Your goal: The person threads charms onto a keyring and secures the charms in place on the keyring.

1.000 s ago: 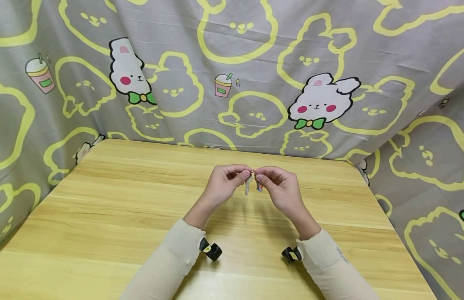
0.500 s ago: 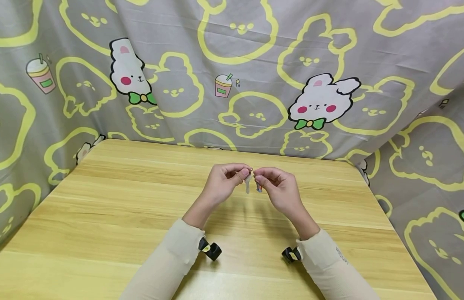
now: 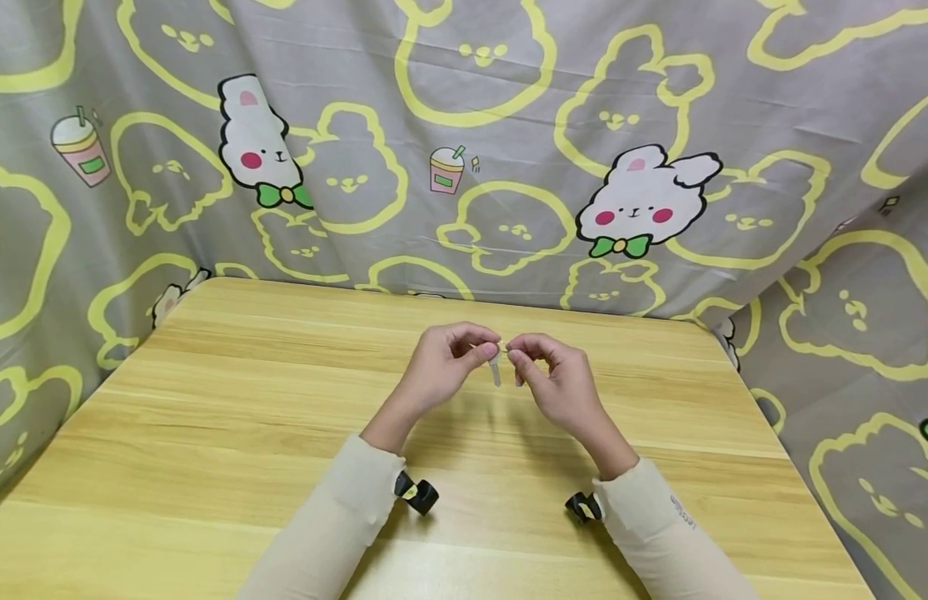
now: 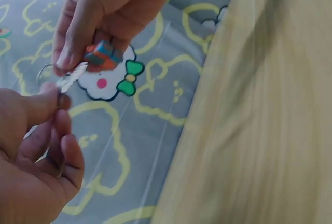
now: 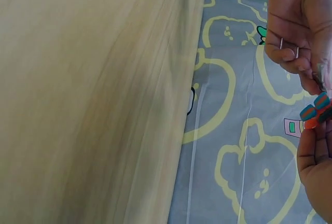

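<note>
Close together over the table, my two hands hold a small bunch of things. The left hand pinches a silver key near its head, and the blade hangs down. Opposite it, the right hand pinches at a thin metal key ring between thumb and forefinger. An orange and blue block-like charm hangs by the right palm; in the right wrist view the same charm shows beside the curled fingers. Fingertips hide where key and ring meet.
Below the hands lies a wood-grain table. A grey curtain with yellow cartoon outlines stands behind it and along both sides. Each sleeve carries a black wrist camera, one at the left wrist and one at the right wrist.
Both hands have shifted slightly, the left one a little up and leftward. The key has tilted a bit, and the coloured charm has gone out of sight behind the right fingers in the head view.
</note>
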`<state>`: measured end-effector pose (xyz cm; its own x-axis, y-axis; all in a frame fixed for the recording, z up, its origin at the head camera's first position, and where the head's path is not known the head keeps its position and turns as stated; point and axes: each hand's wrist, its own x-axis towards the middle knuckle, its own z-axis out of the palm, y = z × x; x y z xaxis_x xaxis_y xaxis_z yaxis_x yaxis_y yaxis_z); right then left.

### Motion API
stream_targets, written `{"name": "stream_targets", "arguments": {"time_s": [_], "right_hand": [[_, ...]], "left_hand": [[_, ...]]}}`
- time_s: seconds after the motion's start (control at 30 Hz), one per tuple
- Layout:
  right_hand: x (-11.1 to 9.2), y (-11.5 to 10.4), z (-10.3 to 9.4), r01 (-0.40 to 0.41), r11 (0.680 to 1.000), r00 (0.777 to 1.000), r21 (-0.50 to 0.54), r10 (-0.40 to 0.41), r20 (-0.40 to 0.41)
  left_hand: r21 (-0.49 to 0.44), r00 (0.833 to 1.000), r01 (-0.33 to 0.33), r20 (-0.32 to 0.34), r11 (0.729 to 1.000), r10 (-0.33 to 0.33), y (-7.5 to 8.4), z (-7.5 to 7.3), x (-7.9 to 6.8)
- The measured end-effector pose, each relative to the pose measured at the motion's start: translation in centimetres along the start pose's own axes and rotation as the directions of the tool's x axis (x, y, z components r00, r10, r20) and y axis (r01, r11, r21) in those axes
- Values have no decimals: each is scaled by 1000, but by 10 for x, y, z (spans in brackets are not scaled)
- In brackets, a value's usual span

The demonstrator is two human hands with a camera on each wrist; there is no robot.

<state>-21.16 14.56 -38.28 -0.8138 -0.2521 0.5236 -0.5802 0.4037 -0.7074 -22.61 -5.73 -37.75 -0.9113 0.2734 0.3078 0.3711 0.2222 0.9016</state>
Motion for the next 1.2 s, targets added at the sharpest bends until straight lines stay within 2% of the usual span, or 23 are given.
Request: {"name": "stream_targets", "arguments": {"time_s": [0.1, 0.17, 0.2, 0.27, 0.4, 0.47, 0.5, 0.57, 0.63, 0.7, 0.77, 0.83, 0.87, 0.93, 1.03, 1.13, 1.2], "right_hand": [[1, -1, -1, 54, 996, 998, -71, -53, 15], [1, -2, -1, 88, 989, 996, -120, -87, 19], [1, -3, -1, 102, 985, 995, -139, -101, 19], [2, -4, -2, 127, 979, 992, -160, -126, 14], [1, -5, -1, 159, 970, 987, -184, -162, 1], [1, -6, -1, 168, 968, 985, -188, -171, 0], [1, -6, -1, 170, 967, 985, -190, -173, 1], [1, -7, -1, 170, 968, 985, -182, -173, 2], [1, -8, -1, 170, 971, 985, -171, -172, -1], [0, -8, -1, 167, 973, 985, -160, -170, -9], [0, -8, 0, 167, 975, 985, -147, -171, -19], [1, -8, 0, 165, 977, 985, -136, -170, -30], [1, -8, 0, 164, 978, 985, -130, -170, -35], [1, -9, 0, 162, 979, 985, -121, -167, -40], [0, -8, 1, 155, 981, 986, -118, -161, -40], [0, -8, 0, 147, 981, 988, -127, -152, -30], [0, -7, 0, 141, 980, 989, -138, -145, -23]], "left_hand": [[165, 998, -66, 5, 984, 66, 4, -4, 1], [273, 990, -137, 4, 952, 141, 7, -5, 1], [326, 982, -181, 7, 928, 189, 8, -6, 1], [418, 954, -278, 18, 865, 298, 10, -5, 2], [546, 875, -430, 57, 719, 481, 10, -3, 1], [574, 844, -466, 59, 673, 533, 10, -2, 1], [577, 834, -475, 54, 665, 549, 9, -2, 1], [554, 830, -476, 26, 683, 557, 9, -1, 0], [507, 841, -460, -16, 729, 542, 9, 0, -1], [428, 870, -420, -64, 801, 490, 8, 2, -1], [327, 909, -350, -109, 878, 403, 8, 5, -1], [216, 943, -265, -144, 940, 299, 7, 7, -1], [158, 957, -220, -157, 963, 245, 7, 8, -1], [63, 973, -145, -171, 987, 154, 6, 10, -2], [-31, 982, -78, -173, 996, 72, 4, 12, -2], [-60, 985, -54, -168, 997, 43, 2, 13, -1], [-38, 985, -65, -163, 997, 58, 2, 14, -1]]}}
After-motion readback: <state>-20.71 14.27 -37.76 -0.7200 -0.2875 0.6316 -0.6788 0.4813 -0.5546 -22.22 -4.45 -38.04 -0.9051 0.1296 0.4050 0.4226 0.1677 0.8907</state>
